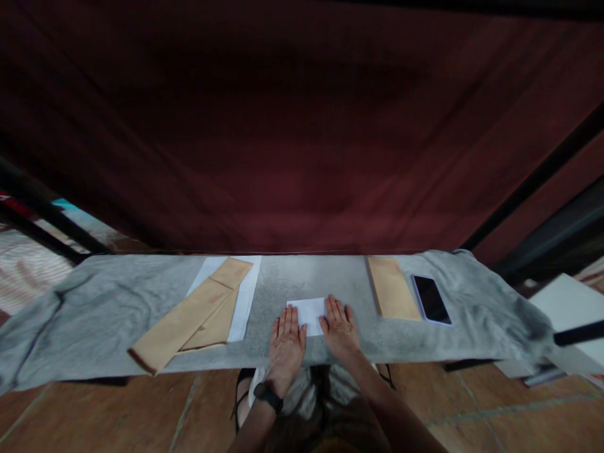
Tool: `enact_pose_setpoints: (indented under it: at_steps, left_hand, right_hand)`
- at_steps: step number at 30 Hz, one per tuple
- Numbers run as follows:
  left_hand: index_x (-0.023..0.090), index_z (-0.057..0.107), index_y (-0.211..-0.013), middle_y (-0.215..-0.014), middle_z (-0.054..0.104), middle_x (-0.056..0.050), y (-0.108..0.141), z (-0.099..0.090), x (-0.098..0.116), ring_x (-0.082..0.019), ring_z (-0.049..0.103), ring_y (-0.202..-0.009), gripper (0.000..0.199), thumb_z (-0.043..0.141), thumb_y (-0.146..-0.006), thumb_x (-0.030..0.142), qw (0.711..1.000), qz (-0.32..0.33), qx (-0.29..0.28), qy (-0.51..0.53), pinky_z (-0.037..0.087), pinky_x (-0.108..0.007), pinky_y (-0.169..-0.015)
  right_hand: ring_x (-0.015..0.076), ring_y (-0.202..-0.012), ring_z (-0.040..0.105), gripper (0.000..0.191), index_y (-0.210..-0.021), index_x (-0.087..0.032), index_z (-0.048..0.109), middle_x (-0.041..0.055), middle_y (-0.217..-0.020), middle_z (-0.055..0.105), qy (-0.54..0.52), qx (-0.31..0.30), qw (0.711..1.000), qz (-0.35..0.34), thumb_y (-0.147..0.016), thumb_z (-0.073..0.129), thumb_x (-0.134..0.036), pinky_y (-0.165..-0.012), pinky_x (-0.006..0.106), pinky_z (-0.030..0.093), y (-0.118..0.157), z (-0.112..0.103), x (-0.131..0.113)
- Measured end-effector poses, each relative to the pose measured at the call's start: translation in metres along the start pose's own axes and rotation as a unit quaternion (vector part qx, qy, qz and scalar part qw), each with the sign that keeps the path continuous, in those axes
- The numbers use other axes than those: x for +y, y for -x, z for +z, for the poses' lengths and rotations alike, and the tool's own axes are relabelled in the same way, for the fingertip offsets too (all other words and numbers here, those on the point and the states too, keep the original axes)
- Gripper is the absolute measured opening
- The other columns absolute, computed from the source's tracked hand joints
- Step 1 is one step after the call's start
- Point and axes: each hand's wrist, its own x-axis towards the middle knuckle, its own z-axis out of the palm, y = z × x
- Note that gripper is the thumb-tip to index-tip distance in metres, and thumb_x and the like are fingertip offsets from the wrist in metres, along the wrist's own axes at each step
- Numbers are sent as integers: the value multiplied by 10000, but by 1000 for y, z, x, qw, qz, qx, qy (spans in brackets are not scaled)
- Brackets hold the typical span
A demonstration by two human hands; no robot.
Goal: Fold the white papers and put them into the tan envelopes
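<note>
A small white paper (312, 316) lies flat on the grey cloth in front of me. My left hand (287, 343) rests on its left edge, fingers stretched out and flat. On the paper's right edge lies my right hand (340, 327), palm down with its fingers extended. Neither hand grips anything. To the left, folded brown paper pieces (189, 318) overlap one another on top of white sheets (246, 299). A tan rectangular stack or envelope (392, 289) sits to the right of my right hand.
Beside the tan piece is a dark-screened phone (431, 299). The grey cloth (117, 302) covers a long narrow table. A dark red panel (292, 157) rises along its far edge. White boards (573, 311) and dark bars stand at the far right.
</note>
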Motion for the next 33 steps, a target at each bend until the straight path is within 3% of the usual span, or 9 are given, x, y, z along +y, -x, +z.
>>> enact_pose_setpoints:
  at_steps: [6,12,20,24,30,33]
  left_hand:
    - [88,399,-1537,-1581,425,-152,2,-2,-7,-277,369,-1486,568,324,-1024,319,1000,-8,-2,-9,319,-488,-1212]
    - [75,406,-1530,-1575,433,-162,2,-1,-6,-275,360,-1491,567,325,-1023,316,1000,-4,-4,-15,310,-480,-1215]
    - [112,382,-1548,-1575,444,-136,2,-5,-6,-271,366,-1488,566,310,-1031,329,1000,-8,10,-6,302,-505,-1216]
    - [90,431,-1516,-1547,476,-171,-5,-7,6,-312,356,-1489,555,338,-1025,332,1000,-24,7,-5,294,-552,-1213]
    - [116,436,-1515,-1575,445,-136,-27,2,40,-254,356,-1493,535,305,-1040,324,994,71,-67,56,317,-482,-1220]
    - [120,454,-1507,-1564,455,-145,-37,7,41,-261,372,-1485,540,317,-1033,340,995,48,-68,56,307,-495,-1221]
  right_hand:
    - [264,-1490,349,550,-1557,-115,369,136,-1610,365,-17,29,999,3,-1056,339,-340,-1231,482,218,3,0,-9]
    - [237,-1460,404,523,-1538,-154,410,122,-1555,467,-39,97,989,-105,-1049,400,-339,-1214,480,285,31,7,-31]
    - [277,-1439,428,553,-1535,-82,392,189,-1532,483,11,116,989,-96,-1048,428,-342,-1183,499,329,47,2,-3]
    - [286,-1447,415,560,-1539,-75,385,193,-1540,472,23,109,989,-96,-1047,417,-342,-1188,509,319,48,3,0]
    - [284,-1458,401,512,-1507,-111,456,176,-1552,458,23,79,993,-83,-1036,421,-308,-1204,523,289,49,3,-5]
    - [284,-1446,420,519,-1515,-116,445,170,-1561,445,5,70,994,-81,-1035,427,-313,-1197,516,304,48,-2,-5]
